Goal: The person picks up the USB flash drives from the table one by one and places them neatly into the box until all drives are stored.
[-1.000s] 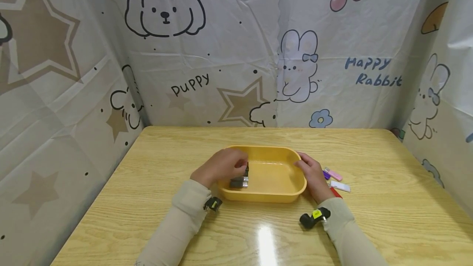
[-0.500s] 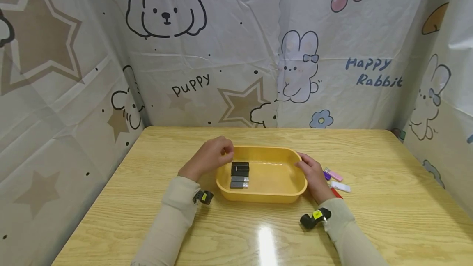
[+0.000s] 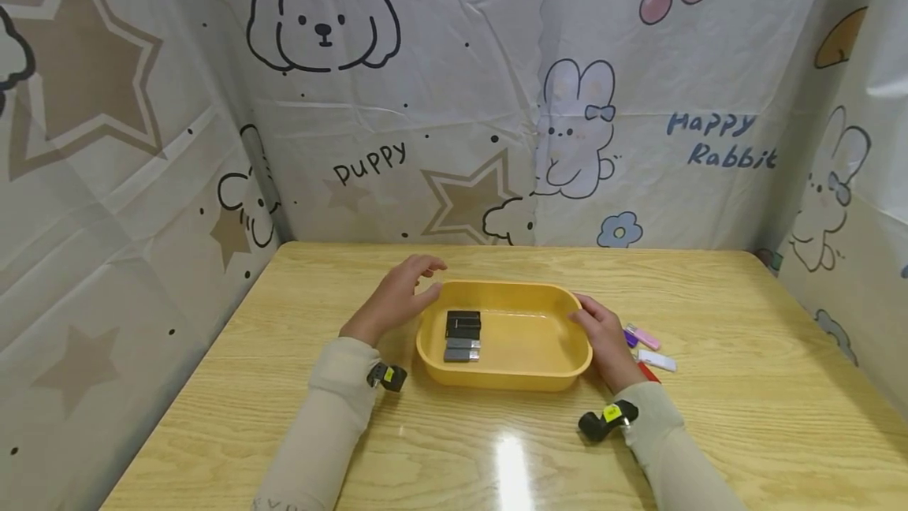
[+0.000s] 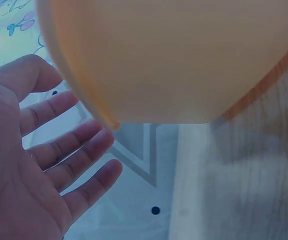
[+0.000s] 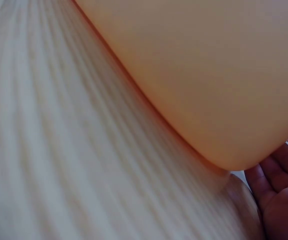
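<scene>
A yellow plastic tray [image 3: 507, 379] stands on the table. At its left end, black USB sticks [image 3: 463, 331] and grey USB sticks [image 3: 457, 355] with metal plugs lie in a row. My left hand [image 3: 392, 302] is at the left rim, fingers spread and holding nothing; the left wrist view has the fingertips right by the tray wall [image 4: 169, 60]. At the opposite end my right hand [image 3: 606, 341] grips the rim, thumb inside and fingers along the outside. In the right wrist view part of that hand [image 5: 284, 200] shows beyond the tray wall [image 5: 214, 85].
Right of my right hand lie a pink USB stick [image 3: 644, 337], a purple one [image 3: 630, 339], a white one [image 3: 656, 360] and a red piece [image 3: 649, 372] partly behind the wrist. A printed curtain [image 3: 468, 93] hangs behind the wooden table [image 3: 340, 274].
My left hand has come up out of the tray to its left rim, and its fingers have spread. The row of sticks now shows uncovered. The right hand has stayed on the rim.
</scene>
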### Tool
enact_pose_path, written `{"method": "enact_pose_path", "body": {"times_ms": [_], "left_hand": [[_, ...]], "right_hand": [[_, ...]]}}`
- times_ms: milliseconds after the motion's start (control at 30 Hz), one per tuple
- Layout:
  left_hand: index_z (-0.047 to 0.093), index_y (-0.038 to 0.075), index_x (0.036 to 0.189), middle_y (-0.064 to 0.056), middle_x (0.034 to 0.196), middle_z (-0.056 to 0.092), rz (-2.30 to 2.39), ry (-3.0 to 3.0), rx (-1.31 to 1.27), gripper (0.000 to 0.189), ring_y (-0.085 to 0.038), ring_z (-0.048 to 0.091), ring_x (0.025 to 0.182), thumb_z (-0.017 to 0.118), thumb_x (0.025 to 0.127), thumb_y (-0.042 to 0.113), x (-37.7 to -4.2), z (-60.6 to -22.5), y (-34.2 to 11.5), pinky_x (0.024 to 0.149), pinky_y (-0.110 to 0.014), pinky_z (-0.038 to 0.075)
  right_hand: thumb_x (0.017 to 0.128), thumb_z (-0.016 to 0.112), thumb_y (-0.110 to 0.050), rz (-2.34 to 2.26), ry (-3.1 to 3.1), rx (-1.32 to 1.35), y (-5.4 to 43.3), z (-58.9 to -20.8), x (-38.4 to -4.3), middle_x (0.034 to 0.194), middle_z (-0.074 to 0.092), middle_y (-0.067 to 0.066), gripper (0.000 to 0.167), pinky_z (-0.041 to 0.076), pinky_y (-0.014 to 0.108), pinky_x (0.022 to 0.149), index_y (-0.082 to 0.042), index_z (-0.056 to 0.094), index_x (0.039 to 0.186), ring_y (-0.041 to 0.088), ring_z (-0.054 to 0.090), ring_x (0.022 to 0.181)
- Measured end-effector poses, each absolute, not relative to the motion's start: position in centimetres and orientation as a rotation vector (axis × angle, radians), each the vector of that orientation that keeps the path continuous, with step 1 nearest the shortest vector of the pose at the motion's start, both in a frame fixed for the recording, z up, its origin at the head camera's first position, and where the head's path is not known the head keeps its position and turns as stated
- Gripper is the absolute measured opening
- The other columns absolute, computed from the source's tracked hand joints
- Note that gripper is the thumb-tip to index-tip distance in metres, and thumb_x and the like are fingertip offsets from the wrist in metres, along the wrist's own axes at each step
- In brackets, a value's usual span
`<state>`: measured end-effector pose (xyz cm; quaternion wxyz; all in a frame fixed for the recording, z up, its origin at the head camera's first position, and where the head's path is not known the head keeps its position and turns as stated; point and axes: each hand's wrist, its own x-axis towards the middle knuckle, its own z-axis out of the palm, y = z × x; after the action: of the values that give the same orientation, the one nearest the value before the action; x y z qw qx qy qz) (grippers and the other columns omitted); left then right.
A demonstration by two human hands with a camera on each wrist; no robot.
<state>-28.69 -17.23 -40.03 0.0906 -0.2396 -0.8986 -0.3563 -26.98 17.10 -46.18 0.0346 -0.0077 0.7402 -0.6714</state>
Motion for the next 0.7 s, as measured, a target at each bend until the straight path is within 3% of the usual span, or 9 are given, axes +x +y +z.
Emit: {"method": "enact_pose_path", "body": {"times_ms": [267, 500, 700], "left_hand": [[0.046, 0.015, 0.138, -0.01, 0.136, 0.051, -1.523, -2.587, -0.623, 0.042, -0.029, 0.049, 0.125, 0.055, 0.097, 0.018, -29.1, -41.4, -17.5, 0.102, -0.045, 0.04], [0.039, 0.002, 0.142, -0.022, 0.14, 0.046, -1.885, -2.386, -0.571, 0.044, -0.035, 0.044, 0.13, 0.05, 0.1, 0.012, -29.2, -42.0, -17.0, 0.107, -0.044, 0.035], [0.037, 0.009, 0.145, -0.013, 0.144, 0.044, -2.13, -2.268, -0.46, 0.045, -0.028, 0.042, 0.133, 0.046, 0.101, 0.015, -28.5, -43.0, -17.0, 0.11, -0.044, 0.029]], "right_hand": [[0.096, 0.047, -0.015, -2.089, 2.261, -0.038, 17.0, -46.1, -27.1, 0.14, 0.048, 0.014, 0.044, 0.047, 0.024, 0.09, -0.005, 0.049, 0.138, 0.025, 0.051, 0.119], [0.096, 0.047, -0.016, -2.092, 2.256, -0.046, 17.3, -46.1, -27.0, 0.14, 0.048, 0.014, 0.043, 0.048, 0.022, 0.089, -0.005, 0.049, 0.139, 0.027, 0.05, 0.119], [0.096, 0.048, -0.015, -2.072, 2.271, -0.041, 17.2, -46.2, -27.0, 0.141, 0.048, 0.014, 0.044, 0.046, 0.025, 0.093, -0.005, 0.049, 0.139, 0.027, 0.049, 0.122]]}}
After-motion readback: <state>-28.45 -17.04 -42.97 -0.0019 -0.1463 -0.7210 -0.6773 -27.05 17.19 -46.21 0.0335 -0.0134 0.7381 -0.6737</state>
